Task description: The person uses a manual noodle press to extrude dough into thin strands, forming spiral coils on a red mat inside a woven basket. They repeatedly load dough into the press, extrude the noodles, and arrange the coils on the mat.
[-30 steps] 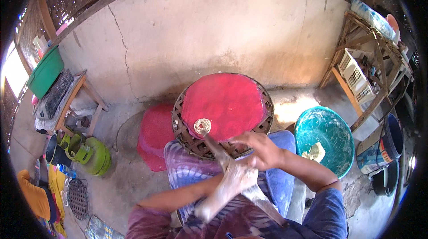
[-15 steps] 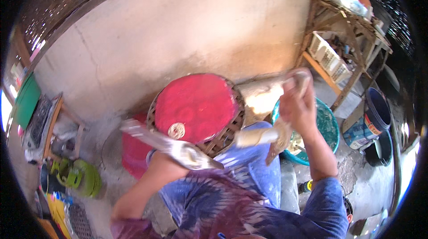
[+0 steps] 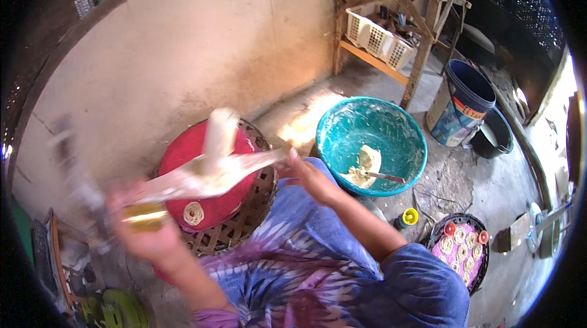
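Shifted left over the red pad (image 3: 223, 205), the pale wooden tool (image 3: 205, 180) runs left-right between left hand (image 3: 150, 242) and right hand (image 3: 312, 182), neither grip determinable.

And there it was, a tie-dyed top (image 3: 293, 300) filling the lower part of the view, blue running into purple, with a magenta patch in the middle and pale, feathery streaks fanning out across the front! Over on the right, the sleeve (image 3: 422, 288) went deep blue, faintly mottled, loose and wide, stopping short of the elbow. Switch to the left, and what a contrast: a purple-pink cuff (image 3: 214, 318), only its edge in sight. Up over the legs came softer blue cloth (image 3: 299, 205), lightly creased, and both forearms (image 3: 361, 221) were bare below the short sleeves.
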A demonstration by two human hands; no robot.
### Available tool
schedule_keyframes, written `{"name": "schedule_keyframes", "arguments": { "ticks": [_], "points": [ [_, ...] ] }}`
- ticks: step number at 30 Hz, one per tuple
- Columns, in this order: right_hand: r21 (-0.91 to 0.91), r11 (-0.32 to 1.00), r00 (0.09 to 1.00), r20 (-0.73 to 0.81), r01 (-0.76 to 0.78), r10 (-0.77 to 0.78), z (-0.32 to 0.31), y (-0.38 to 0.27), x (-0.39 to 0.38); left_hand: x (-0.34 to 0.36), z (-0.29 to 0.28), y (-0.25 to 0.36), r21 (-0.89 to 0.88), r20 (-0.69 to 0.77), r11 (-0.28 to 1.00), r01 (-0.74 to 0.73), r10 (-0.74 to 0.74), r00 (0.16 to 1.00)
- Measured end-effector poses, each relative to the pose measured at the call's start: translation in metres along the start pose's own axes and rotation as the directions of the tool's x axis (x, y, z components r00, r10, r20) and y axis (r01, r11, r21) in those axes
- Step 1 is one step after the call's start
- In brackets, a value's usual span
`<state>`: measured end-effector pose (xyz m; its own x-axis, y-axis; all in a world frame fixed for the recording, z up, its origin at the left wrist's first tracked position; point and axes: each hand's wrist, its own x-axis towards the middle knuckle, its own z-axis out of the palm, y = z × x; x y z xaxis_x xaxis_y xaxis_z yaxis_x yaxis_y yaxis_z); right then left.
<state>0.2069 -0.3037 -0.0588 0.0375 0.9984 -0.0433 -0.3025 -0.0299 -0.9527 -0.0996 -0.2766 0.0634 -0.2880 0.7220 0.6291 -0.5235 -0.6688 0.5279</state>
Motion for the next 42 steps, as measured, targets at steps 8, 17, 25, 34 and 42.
{"name": "schedule_keyframes", "arguments": {
  "ticks": [8, 17, 25, 34, 42],
  "points": [
    [-0.789, -0.365, 0.704, -0.609, -0.494, 0.365, -0.229, 0.037, -0.047, 0.083, -0.093, 0.066, 0.829, 0.070, 0.556, -0.067, 0.015, 0.997],
    [-0.789, -0.595, 0.806, -0.448, -0.152, 0.388, -0.233, -0.043, -0.015, 0.085, -0.081, -0.021, 0.705, 0.682, -0.079, -0.705, -0.196, 0.704],
    [-0.917, -0.310, 0.811, -0.373, -0.250, 0.451, -0.279, 0.005, -0.001, 0.065, -0.086, 0.002, 0.549, 0.724, -0.303, -0.779, -0.293, 0.624],
    [-0.975, -0.102, 0.858, -0.224, -0.200, 0.462, -0.258, 0.045, -0.003, 0.038, -0.065, -0.009, 0.575, 0.763, -0.240, -0.782, -0.188, 0.619],
    [-0.988, 0.117, 0.935, -0.051, -0.097, 0.351, -0.157, -0.163, -0.065, 0.034, 0.017, -0.020, 0.656, 0.744, 0.205, -0.726, -0.337, 0.577]
  ]
}}
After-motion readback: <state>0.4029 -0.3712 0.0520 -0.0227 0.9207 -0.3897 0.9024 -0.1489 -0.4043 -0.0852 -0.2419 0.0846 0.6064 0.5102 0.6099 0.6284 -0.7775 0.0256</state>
